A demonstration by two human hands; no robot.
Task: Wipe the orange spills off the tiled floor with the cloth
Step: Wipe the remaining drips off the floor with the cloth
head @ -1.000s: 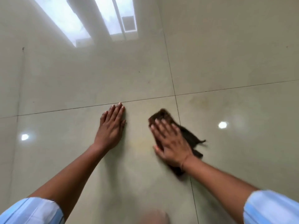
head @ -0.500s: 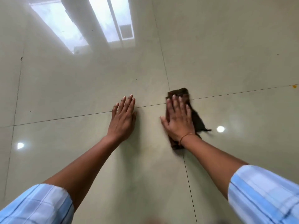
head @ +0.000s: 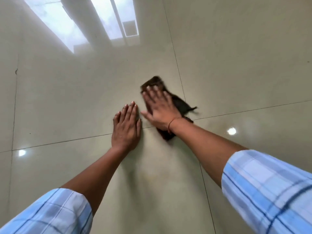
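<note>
1. I see a glossy beige tiled floor [head: 244, 48] filling the whole view, laid in large tiles.
2. Thin dark grout lines [head: 175, 56] cross near the middle.
3. A bright window reflection [head: 57, 24] lies at top left, split by pale frame bars.
4. Two small round lamp glints shine lower down: a right glint [head: 231, 131] and a left glint [head: 22, 152].
5. A small dark mark [head: 16, 71] sits on the far-left grout line.

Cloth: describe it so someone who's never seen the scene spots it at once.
Start from the pale glossy tiled floor and find where its grout lines cross, just right of centre. The cloth lies at that crossing, pressed flat under the right hand. It is the only dark brown thing there; the left hand beside it rests on bare tile.
</note>
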